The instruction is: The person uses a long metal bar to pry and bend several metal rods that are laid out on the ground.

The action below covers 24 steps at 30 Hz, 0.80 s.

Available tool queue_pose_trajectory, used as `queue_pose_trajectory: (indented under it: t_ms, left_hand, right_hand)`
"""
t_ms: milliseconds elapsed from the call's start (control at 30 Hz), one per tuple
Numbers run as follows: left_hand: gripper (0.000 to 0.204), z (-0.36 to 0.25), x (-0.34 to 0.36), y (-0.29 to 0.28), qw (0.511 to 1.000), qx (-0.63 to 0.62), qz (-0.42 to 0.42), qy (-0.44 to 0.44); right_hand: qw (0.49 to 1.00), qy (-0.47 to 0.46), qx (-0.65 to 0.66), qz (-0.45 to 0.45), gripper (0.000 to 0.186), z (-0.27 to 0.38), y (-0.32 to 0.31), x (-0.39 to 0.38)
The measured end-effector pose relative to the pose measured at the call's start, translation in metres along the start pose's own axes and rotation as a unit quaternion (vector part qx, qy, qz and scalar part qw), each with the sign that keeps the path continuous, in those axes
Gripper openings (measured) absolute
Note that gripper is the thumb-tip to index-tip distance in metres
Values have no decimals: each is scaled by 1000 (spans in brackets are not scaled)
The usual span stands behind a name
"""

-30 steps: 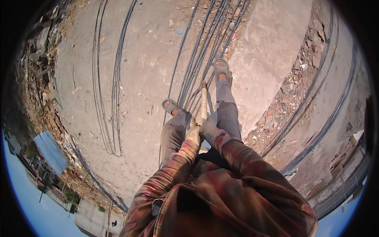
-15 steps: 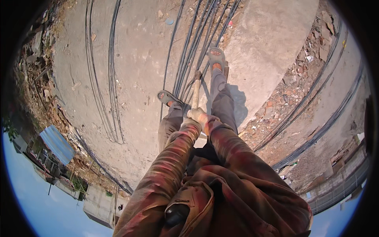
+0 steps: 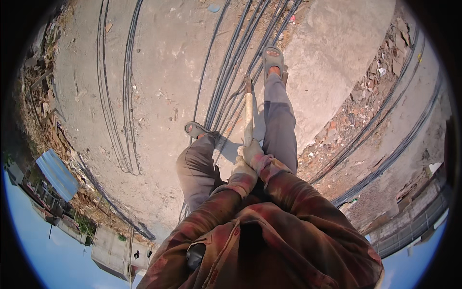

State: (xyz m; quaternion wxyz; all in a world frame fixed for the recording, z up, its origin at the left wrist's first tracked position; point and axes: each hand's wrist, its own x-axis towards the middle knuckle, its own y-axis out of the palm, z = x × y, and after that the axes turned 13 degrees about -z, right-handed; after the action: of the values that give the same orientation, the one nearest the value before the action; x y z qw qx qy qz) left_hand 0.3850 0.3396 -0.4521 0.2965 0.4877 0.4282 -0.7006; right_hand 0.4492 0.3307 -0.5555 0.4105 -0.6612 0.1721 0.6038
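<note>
A wooden-handled tool (image 3: 249, 113) points away from me between my legs. Its dark far end lies among a bundle of black rods or cables (image 3: 231, 62) on the ground, and the exact shape of its head is hard to make out. Both hands wear pale gloves and are wrapped round the near end of the handle. My right hand (image 3: 251, 151) grips farther forward; my left hand (image 3: 241, 167) is closed just behind it, nearer my body. My sandalled left foot (image 3: 196, 129) stands left of the bundle, and my sandalled right foot (image 3: 273, 58) is at its right side.
Thinner dark lines (image 3: 129, 86) run over the dusty ground on the left. Broken brick rubble (image 3: 332, 127) spreads along the right, with more long dark cables (image 3: 392, 166) beyond it. A blue corrugated sheet (image 3: 57, 174) lies by debris at the left edge.
My hands have come closer to my body, with the handle still in them and leaning a little differently. My left knee bends farther outward. The whole view has shifted slightly.
</note>
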Motion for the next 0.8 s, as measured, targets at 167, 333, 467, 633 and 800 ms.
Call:
queue_pose_trajectory:
  t_ms: [167, 333, 467, 633, 800]
  left_hand:
    - [70, 96, 47, 20, 998, -54, 16, 25]
    - [80, 162, 98, 41, 997, -63, 25, 39]
    - [84, 180, 88, 50, 995, -76, 37, 49]
    - [75, 120, 47, 41, 990, -138, -12, 38]
    - [64, 59, 41, 8, 1000, -29, -6, 3]
  right_hand:
    - [999, 7, -31, -23, 47, -27, 74, -5]
    - [994, -6, -19, -104, 47, -52, 148, -5]
    - [991, 20, 3, -131, 46, -37, 143, -20]
    - [998, 56, 27, 2, 43, 0, 70, -22]
    - [997, 20, -70, -10, 35, -6, 49, 24]
